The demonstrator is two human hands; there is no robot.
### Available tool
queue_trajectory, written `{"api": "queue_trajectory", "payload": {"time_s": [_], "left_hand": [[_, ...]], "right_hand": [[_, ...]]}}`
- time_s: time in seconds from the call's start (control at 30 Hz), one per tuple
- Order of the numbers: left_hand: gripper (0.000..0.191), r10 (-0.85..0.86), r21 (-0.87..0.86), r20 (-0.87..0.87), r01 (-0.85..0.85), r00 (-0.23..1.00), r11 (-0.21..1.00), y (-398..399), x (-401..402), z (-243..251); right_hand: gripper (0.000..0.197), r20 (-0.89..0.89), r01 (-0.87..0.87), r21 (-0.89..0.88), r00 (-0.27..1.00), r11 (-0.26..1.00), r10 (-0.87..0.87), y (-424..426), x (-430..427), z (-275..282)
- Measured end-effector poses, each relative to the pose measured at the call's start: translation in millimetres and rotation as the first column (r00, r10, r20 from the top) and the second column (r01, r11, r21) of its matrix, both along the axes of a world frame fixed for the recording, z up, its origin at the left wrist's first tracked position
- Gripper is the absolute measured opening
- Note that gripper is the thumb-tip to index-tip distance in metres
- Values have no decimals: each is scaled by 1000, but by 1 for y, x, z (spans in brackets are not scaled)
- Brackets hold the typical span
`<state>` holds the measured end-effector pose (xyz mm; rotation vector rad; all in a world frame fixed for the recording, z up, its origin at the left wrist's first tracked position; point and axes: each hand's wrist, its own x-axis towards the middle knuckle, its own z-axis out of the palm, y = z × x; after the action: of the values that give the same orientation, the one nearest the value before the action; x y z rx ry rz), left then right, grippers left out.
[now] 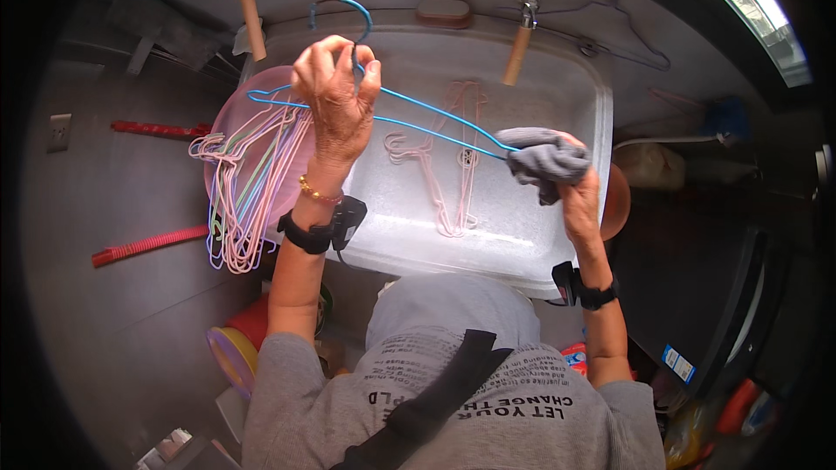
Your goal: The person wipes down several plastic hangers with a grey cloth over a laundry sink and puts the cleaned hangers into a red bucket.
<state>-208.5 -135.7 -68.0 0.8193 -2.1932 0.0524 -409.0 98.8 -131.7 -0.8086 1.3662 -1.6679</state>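
Observation:
My left hand [339,98] pinches the neck of a blue wire clothes hanger [434,109], just below its hook. The hanger is held across the sink, its hook up and its far end to the right. My right hand [580,199] grips a grey cloth [548,160], which is folded around the right end of the hanger. Below the hanger, several pink hangers [450,209] lie in the white sink basin [385,228] around the drain. To the left, a pile of pink, green, purple and blue hangers [245,209] rests over a pink basin [228,94].
Two taps with tan tube ends, a left tap [250,13] and a right tap [519,52], jut over the sink. A soap-like block [444,12] sits on the back rim. A purple hanger [620,26] is behind the right side. A dark appliance [692,300] stands at right.

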Motion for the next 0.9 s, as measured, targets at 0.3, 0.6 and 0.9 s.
{"api": "queue_trajectory", "payload": {"time_s": [0.3, 0.6, 0.9], "left_hand": [[31, 233, 68, 24, -234, 972, 970, -14, 85, 28], [27, 352, 794, -512, 276, 783, 541, 8, 143, 43], [19, 605, 926, -364, 346, 708, 153, 9, 175, 15]], "right_hand": [[37, 244, 388, 89, 885, 917, -398, 37, -10, -19], [24, 246, 284, 154, 917, 946, -315, 33, -4, -42], [35, 293, 228, 211, 913, 950, -284, 31, -8, -48]]}}
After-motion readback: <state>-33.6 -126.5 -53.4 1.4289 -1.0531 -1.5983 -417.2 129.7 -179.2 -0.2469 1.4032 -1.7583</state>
